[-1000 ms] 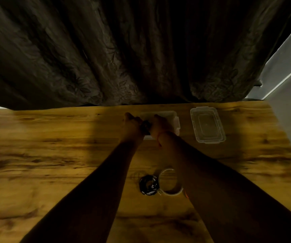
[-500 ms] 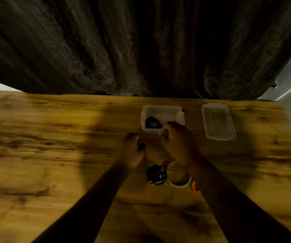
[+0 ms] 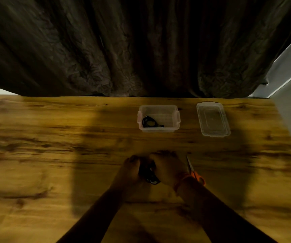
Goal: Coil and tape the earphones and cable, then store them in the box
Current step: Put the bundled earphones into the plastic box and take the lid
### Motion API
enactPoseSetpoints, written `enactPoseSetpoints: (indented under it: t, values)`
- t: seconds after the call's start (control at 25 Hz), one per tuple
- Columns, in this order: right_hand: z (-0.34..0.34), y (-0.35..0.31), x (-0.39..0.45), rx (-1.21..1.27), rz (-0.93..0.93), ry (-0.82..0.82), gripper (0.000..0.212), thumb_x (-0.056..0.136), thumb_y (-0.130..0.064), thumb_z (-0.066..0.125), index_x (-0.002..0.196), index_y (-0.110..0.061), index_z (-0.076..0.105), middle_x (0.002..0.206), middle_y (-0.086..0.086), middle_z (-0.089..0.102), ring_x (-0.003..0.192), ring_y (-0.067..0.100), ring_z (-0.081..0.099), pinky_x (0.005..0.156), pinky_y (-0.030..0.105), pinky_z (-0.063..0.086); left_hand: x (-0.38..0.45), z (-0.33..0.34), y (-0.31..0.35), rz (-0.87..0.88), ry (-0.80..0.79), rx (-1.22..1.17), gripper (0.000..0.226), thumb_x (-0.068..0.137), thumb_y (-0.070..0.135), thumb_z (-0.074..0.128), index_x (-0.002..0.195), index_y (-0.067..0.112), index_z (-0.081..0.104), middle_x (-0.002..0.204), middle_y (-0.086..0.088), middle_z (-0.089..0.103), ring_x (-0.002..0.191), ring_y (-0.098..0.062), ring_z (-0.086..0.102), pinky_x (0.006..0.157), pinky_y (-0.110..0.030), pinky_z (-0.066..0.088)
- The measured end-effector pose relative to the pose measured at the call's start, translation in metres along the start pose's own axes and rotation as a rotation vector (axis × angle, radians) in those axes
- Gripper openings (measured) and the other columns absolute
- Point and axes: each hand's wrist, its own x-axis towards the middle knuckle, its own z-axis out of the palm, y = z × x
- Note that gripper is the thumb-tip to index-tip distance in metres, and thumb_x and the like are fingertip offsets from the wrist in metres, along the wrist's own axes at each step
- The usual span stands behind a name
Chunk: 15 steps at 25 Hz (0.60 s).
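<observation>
Second bundle gathered on the tabletop, near side of the box.

One black coil (image 3: 150, 122) already lay in the open box (image 3: 158, 118), whose lid (image 3: 213, 119) sat just to its right. Well nearer than the box, the left hand (image 3: 129, 171) and right hand (image 3: 167, 168) closed their grip on a dark cable bundle (image 3: 150, 174); blur hid the exact finger hold. Scissors (image 3: 193, 171) lay beside. Keeping the loops pinched tight and even would probably let tape bind them cleanly.
</observation>
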Motion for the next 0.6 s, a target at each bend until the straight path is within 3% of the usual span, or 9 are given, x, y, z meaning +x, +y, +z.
enactPoseSetpoints:
  t: [0.12, 0.2, 0.32, 0.48, 0.6]
  values:
    - [-0.015, 0.002, 0.001, 0.437, 0.074, 0.025, 0.008, 0.092, -0.022, 0.060, 0.100, -0.020, 0.064, 0.105, -0.003, 0.065, 0.098, 0.016, 0.061, 0.085, 0.035, 0.051, -0.006, -0.007, 0.018, -0.005, -0.035, -0.229, 0.021, 0.102, 0.020, 0.048, 0.121, 0.019, 0.055, 0.118, 0.000, 0.060, 0.104, -0.013, 0.059, 0.093, -0.032, 0.050]
    - [-0.031, 0.005, 0.003, 0.695, 0.133, 0.045, 0.004, 0.088, -0.023, 0.065, 0.091, -0.024, 0.063, 0.094, -0.006, 0.066, 0.088, 0.012, 0.063, 0.076, 0.032, 0.053, -0.005, -0.015, 0.028, -0.017, -0.043, -0.429, 0.016, 0.102, 0.025, 0.048, 0.115, 0.028, 0.058, 0.117, 0.003, 0.065, 0.103, -0.012, 0.064, 0.093, -0.034, 0.052]
    - [-0.051, 0.013, 0.008, 0.902, 0.170, 0.105, 0.007, 0.086, -0.024, 0.070, 0.090, -0.025, 0.065, 0.090, -0.006, 0.068, 0.085, 0.011, 0.067, 0.067, 0.023, 0.052, 0.002, -0.029, 0.046, -0.040, 0.021, -0.637, 0.019, 0.097, 0.033, 0.055, 0.111, 0.024, 0.065, 0.108, 0.002, 0.070, 0.096, -0.010, 0.069, 0.085, -0.032, 0.057]
    - [-0.070, 0.020, 0.017, 1.136, 0.183, 0.156, 0.009, 0.089, -0.017, 0.069, 0.097, -0.015, 0.065, 0.095, 0.004, 0.069, 0.090, 0.020, 0.069, 0.065, 0.027, 0.056, 0.025, -0.045, 0.073, -0.078, 0.023, -0.800, 0.015, 0.096, 0.021, 0.059, 0.107, 0.013, 0.063, 0.113, -0.012, 0.068, 0.099, -0.024, 0.070, 0.078, -0.040, 0.060]
    - [-0.072, 0.023, 0.018, 1.261, 0.176, 0.128, 0.025, 0.090, -0.035, 0.063, 0.107, -0.018, 0.065, 0.108, 0.002, 0.070, 0.102, 0.020, 0.067, 0.081, 0.035, 0.057, 0.038, -0.053, 0.083, -0.065, 0.041, -0.840, 0.014, 0.097, 0.013, 0.056, 0.109, 0.006, 0.061, 0.111, -0.014, 0.068, 0.097, -0.023, 0.071, 0.077, -0.039, 0.061]
